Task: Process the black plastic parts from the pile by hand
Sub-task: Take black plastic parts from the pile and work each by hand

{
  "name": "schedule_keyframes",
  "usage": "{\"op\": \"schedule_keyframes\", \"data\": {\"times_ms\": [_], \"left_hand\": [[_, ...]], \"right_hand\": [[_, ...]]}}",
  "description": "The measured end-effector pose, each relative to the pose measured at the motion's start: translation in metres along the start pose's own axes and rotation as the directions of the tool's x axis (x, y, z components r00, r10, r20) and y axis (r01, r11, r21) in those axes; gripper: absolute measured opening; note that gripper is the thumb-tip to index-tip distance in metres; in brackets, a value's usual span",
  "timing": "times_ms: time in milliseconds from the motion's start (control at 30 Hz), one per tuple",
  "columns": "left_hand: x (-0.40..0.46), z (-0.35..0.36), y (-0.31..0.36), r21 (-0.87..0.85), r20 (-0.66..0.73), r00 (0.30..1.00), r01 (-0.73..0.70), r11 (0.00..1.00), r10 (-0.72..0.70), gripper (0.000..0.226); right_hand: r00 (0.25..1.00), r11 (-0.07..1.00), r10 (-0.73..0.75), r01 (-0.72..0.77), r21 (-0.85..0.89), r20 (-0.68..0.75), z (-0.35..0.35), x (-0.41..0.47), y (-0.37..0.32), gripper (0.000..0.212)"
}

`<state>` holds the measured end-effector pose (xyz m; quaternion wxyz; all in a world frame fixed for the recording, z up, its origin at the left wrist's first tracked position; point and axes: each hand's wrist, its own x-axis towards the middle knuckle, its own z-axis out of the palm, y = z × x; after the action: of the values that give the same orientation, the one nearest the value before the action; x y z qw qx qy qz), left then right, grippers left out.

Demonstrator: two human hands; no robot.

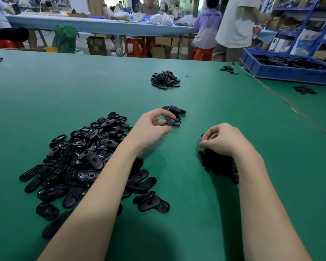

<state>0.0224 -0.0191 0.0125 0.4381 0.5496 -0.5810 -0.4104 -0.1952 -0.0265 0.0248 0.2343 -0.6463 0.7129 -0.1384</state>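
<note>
Toward the near left of the green counter (196,95) lies the big pile (87,157) of black oval plastic parts, spreading out from under the left forearm and reaching close to the near edge. Just beyond it the left hand (151,127) has its thumb and forefinger curled round a single part (169,123), holding it over a small heap (174,114) of the same pieces nearer the counter's middle; the part's long axis runs roughly left to right, tilted slightly up toward the far side. To the right, well apart from the pile, the right hand (222,139) is curled loosely; whether it grips anything I cannot tell, though a dark cluster (217,164) of parts sits beneath its wrist. A further heap (165,80) lies toward the far edge, and a blue bin (282,71) stands at the far right corner. Judging by this, the left hand is nearer the supply, so the next part would come from its own side, below and left of it
</note>
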Motion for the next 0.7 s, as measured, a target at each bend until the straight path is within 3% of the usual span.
{"op": "schedule_keyframes", "data": {"times_ms": [200, 300, 433, 700], "left_hand": [[0.002, 0.002, -0.001, -0.089, -0.03, 0.999, 0.029, 0.996, -0.032, 0.015], [0.003, 0.0, -0.004, -0.05, -0.052, 0.998, 0.035, 0.998, -0.037, 0.018], [0.003, -0.001, -0.003, -0.151, -0.084, 0.995, 0.044, 0.988, -0.057, 0.013], [0.002, 0.001, 0.003, -0.299, -0.064, 0.992, 0.083, 0.951, -0.107, 0.009]], "right_hand": [[0.991, 0.967, -0.117, 0.127, 0.222, -0.06, 0.002, 0.0, -0.003, 0.011], [0.981, 0.923, -0.178, 0.194, 0.333, -0.076, 0.004, -0.002, -0.006, 0.013], [0.961, 0.84, -0.271, 0.262, 0.475, -0.051, 0.006, -0.004, -0.015, 0.009], [0.957, 0.775, -0.285, 0.261, 0.576, -0.051, 0.014, -0.005, -0.03, 0.009]]}}
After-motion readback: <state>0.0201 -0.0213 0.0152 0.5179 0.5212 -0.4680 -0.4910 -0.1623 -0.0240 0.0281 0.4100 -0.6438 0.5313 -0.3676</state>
